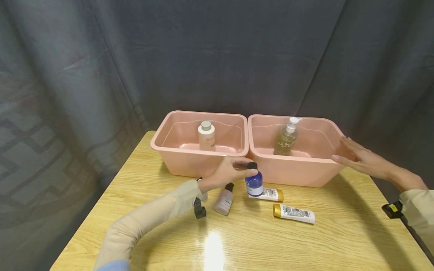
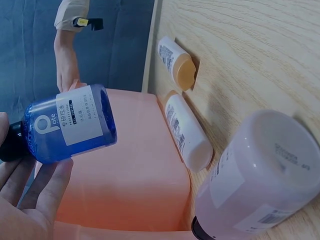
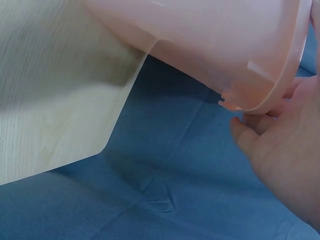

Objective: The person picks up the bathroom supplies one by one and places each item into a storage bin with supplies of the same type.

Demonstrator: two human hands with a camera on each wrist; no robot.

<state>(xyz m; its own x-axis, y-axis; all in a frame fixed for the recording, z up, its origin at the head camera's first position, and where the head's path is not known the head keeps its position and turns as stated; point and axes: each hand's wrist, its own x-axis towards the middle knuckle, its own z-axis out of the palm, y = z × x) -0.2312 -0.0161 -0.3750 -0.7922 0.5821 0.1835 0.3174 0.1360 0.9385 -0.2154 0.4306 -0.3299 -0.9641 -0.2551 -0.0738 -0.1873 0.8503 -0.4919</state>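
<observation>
My left hand [image 1: 226,174] pinches a blue bottle [image 1: 254,185] around its black cap, holding it in front of the two pink bins. The left wrist view shows the bottle's white label [image 2: 81,116] facing the camera, fingers [image 2: 60,175] beneath the neck. At the right end of the right pink bin [image 1: 291,171], my right hand [image 1: 367,160] rests against the rim with fingers extended and thumb apart. Below the blue bottle, a white tube with a gold cap [image 1: 271,194] lies close to the bins. A pale pink bottle with a black cap [image 1: 223,201] lies left of it.
Inside the left pink bin [image 1: 203,163] stands a white bottle [image 1: 207,137]. The right bin contains a green pump bottle [image 1: 285,141]. Another gold-capped tube [image 1: 295,213] lies nearer on the wooden table [image 1: 271,244]. My left forearm partly hides another item [image 1: 204,196]. A dark curtain [image 1: 217,56] hangs behind.
</observation>
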